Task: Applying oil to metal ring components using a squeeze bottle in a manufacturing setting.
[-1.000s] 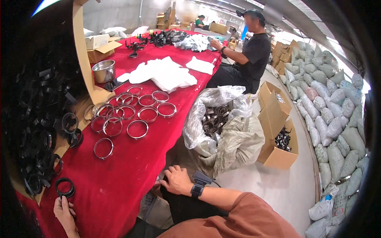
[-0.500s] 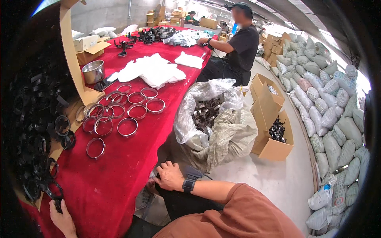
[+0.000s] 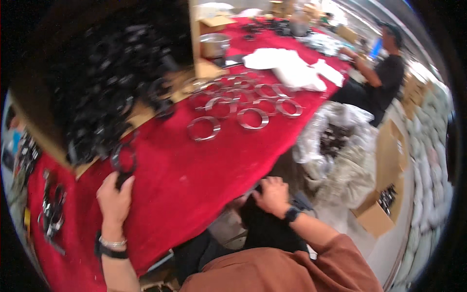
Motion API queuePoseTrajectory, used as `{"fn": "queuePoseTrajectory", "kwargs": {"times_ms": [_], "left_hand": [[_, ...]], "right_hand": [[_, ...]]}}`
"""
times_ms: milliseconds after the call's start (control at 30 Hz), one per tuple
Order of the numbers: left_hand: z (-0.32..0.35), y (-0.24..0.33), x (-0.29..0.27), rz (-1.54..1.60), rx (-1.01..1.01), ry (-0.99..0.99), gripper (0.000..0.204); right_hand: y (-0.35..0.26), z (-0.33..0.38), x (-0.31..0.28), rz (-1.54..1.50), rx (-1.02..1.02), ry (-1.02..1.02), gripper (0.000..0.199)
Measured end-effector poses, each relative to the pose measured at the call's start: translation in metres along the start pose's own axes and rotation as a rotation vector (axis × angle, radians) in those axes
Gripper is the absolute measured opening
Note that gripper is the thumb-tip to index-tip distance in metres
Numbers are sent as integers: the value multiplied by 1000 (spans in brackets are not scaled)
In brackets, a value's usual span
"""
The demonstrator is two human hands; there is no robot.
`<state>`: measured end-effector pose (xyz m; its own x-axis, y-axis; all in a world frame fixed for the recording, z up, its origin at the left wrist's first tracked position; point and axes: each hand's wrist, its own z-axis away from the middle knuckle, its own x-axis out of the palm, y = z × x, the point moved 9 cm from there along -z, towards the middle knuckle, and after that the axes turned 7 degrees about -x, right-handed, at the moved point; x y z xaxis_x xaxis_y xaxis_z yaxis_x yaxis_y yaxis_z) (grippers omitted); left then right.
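My left hand [image 3: 115, 197] is closed on the short stem of a black ring-shaped clamp [image 3: 115, 158], its ring pointing away from me. The clamp is just above the red cloth [image 3: 180, 194], by the near edge of a large cardboard box [image 3: 195, 36] heaped with black clamps [image 3: 112, 82]. Thin silvery metal rings [image 3: 253, 128] lie in a loose group further along the cloth. Beside the table edge, my right hand [image 3: 273, 194] rests over my dark-trousered knee, fingers loosely spread, nothing visible in it.
Black and metal parts [image 3: 52, 209] lie at the far left. Beyond the rings are a metal pot [image 3: 214, 47] and white bags [image 3: 292, 68]. To the right stand a plastic-lined sack [image 3: 357, 177] and a cardboard box [image 3: 372, 216]. A co-worker [image 3: 389, 73] sits further along.
The view has swung left, blurring the picture. My left hand has brought the black clamp away from the heap at the box edge. My right hand still rests at the knee.
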<state>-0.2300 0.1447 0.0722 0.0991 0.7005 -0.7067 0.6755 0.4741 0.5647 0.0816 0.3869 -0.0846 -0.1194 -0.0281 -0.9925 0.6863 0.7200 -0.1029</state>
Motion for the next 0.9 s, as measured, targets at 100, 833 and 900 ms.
{"fn": "queuePoseTrajectory", "kwargs": {"times_ms": [100, 833, 900], "left_hand": [[2, -26, 18, 469, -254, -179, 19], [42, -111, -116, -296, -342, 106, 30], [52, -166, -141, -257, -459, 163, 28]], "right_hand": [[0, -3, 11, 21, -6, 23, 42], [7, -2, 16, 25, -50, 75, 33], [5, -2, 11, 56, -30, 73, 34]]}}
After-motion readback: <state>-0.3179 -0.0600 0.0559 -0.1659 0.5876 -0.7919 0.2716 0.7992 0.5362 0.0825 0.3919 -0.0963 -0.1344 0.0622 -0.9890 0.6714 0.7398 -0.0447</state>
